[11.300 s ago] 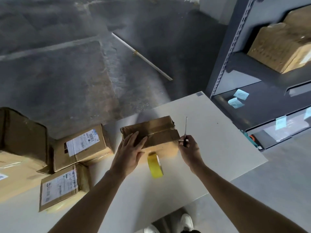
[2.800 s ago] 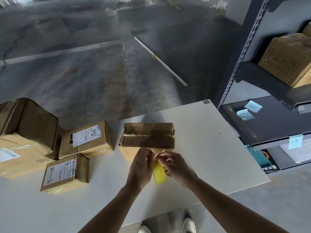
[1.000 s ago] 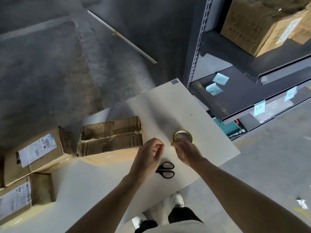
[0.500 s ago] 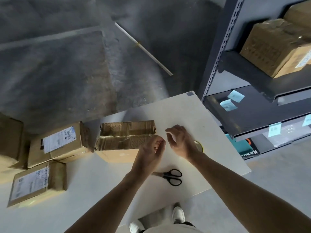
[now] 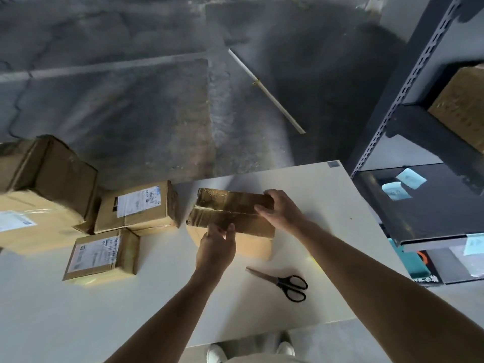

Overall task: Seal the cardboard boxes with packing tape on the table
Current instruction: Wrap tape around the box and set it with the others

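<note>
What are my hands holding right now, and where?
The cardboard box: right hand grips its right end; left hand fingers touch its near flap.

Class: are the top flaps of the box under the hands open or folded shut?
Folded shut: on the box both flaps lie flat, meeting along a middle seam.

A single head-worn wide-angle camera looks steeply down and forward, close over the table (image 5: 157, 310).
</note>
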A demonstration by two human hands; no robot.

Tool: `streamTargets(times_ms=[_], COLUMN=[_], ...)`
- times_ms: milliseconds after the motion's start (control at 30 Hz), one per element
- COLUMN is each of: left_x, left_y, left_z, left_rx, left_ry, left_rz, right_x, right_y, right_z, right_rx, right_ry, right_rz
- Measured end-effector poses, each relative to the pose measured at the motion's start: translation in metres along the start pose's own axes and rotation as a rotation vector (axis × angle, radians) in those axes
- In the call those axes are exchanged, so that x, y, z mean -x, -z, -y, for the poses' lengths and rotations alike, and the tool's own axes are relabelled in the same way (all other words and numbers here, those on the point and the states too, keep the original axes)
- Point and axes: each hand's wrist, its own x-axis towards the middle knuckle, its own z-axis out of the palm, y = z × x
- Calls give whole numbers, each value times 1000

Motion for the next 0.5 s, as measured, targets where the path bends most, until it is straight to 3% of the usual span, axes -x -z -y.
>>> streamTargets(times_ms=[333, 500], left_x=[-9, -25], left_y=[5, 6], left_z=[-1, 2], left_rx=[-43, -42], left_ry=[42, -2], left_rz=[65, 137], right_x=[19, 45], right_y=[-9, -15], right_z=[-15, 0], right_rx=[-5, -53], right_ry=[-126, -170], right_rz=[52, 170])
